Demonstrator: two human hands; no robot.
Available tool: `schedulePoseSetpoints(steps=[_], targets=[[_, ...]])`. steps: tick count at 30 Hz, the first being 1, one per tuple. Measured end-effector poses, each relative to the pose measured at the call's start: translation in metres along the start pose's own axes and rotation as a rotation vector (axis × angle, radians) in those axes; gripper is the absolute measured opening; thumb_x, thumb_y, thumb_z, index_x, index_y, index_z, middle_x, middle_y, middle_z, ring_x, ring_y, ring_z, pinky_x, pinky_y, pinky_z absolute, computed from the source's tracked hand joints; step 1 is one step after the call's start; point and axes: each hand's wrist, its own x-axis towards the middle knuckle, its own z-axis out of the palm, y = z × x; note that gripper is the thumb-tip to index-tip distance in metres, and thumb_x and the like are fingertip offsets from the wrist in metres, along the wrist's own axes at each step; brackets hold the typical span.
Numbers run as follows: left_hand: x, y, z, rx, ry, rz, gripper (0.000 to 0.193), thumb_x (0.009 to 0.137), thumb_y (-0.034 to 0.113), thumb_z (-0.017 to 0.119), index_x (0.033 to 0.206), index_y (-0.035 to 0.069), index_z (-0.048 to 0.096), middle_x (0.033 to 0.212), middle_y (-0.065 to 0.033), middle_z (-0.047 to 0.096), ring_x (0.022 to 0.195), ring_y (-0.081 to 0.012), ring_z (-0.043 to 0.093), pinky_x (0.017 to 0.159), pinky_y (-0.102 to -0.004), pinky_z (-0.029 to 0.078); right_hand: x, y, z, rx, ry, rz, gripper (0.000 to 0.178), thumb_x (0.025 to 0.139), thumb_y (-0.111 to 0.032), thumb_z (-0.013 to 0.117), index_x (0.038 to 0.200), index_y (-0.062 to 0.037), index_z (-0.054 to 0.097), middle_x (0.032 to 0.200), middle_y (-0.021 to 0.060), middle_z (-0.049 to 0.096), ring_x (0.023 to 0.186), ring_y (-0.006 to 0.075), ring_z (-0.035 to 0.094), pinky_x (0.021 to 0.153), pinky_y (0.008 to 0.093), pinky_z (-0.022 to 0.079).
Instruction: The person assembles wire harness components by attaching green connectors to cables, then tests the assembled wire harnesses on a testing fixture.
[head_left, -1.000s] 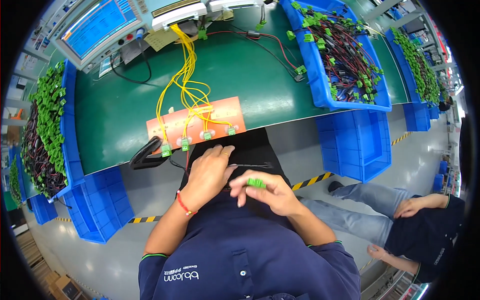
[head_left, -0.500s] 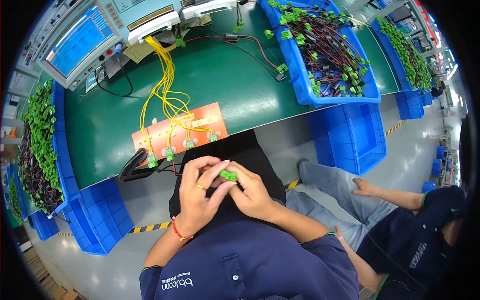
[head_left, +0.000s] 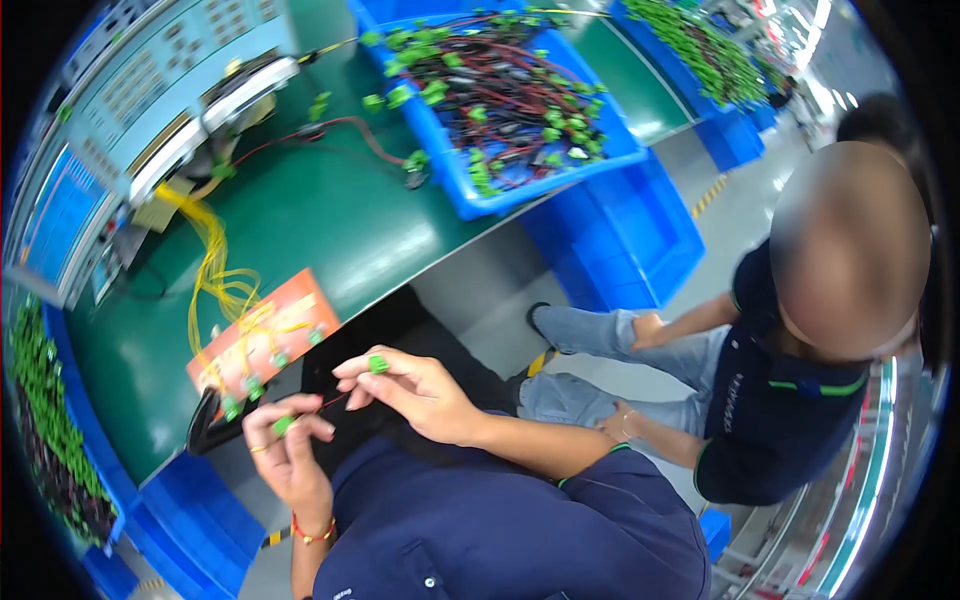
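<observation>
My left hand pinches a green connector between thumb and fingers. Farther right, my right hand grips another green connector, its fingers closed round it. A thin red wire shows between the two hands; the rest of the cable is hidden or blurred. Just beyond my left hand, an orange board lies at the bench edge. Several green connectors sit along its near side, joined to yellow wires. A black, curved object stands at the board's left end.
On the green bench sits a blue bin heaped with red-black cables and green connectors. Test equipment stands at the far left. Another blue bin is at left. A seated co-worker is close on my right.
My hands have moved apart, each with a green connector, where before they met around green connectors. The view has swung right, bringing more of the co-worker into sight.
</observation>
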Motion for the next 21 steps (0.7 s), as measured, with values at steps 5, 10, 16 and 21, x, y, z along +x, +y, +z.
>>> schedulePoseSetpoints(steps=[5, 10, 16, 21], targets=[[0.001, -0.001, 0.002, -0.181, 0.053, -0.066, 0.016, 0.101, 0.012, 0.051, 0.111, 0.003, 0.043, 0.105, -0.0212, 0.063, 0.081, -0.0186, 0.065, 0.073, -0.028, 0.053, 0.002, -0.005, -0.004, 0.174, -0.054, -0.053, 0.033, 0.102, -0.013, 0.049, 0.13, 0.0035, 0.052, 0.11, 0.0082, 0.061, 0.099, 0.0136, 0.06, 0.093, 0.0296, 0.048], [0.004, 0.001, 0.008, -0.102, 0.069, -0.063, 0.017, 0.1, 0.009, 0.05, 0.115, -0.001, 0.048, 0.107, -0.0189, 0.063, 0.092, -0.0197, 0.064, 0.084, -0.0314, 0.051, 0.0, -0.013, 0.0, -0.021, -0.064, -0.115, 0.03, 0.101, -0.013, 0.051, 0.125, 0.0038, 0.056, 0.102, 0.0071, 0.062, 0.094, 0.0136, 0.061, 0.088, 0.0287, 0.049], [0.001, -0.005, 0.003, -0.033, 0.058, -0.038, 0.024, 0.101, 0.01, 0.048, 0.118, -0.006, 0.054, 0.109, -0.0184, 0.063, 0.089, -0.0187, 0.063, 0.082, -0.0308, 0.051, 0.003, -0.01, 0.002, -0.26, -0.129, -0.202, 0.021, 0.097, -0.009, 0.055, 0.111, 0.0032, 0.064, 0.089, 0.0107, 0.065, 0.075, 0.0165, 0.066, 0.069, 0.0288, 0.053], [0.0, -0.003, 0.002, 0.025, 0.076, -0.041, 0.022, 0.1, 0.009, 0.051, 0.112, -0.008, 0.058, 0.096, -0.0158, 0.066, 0.08, -0.0168, 0.063, 0.074, -0.0278, 0.051, 0.004, -0.011, 0.001, -0.311, -0.193, -0.202, 0.023, 0.097, -0.007, 0.055, 0.114, 0.0037, 0.064, 0.092, 0.0119, 0.066, 0.08, 0.0168, 0.067, 0.072, 0.0286, 0.054]])
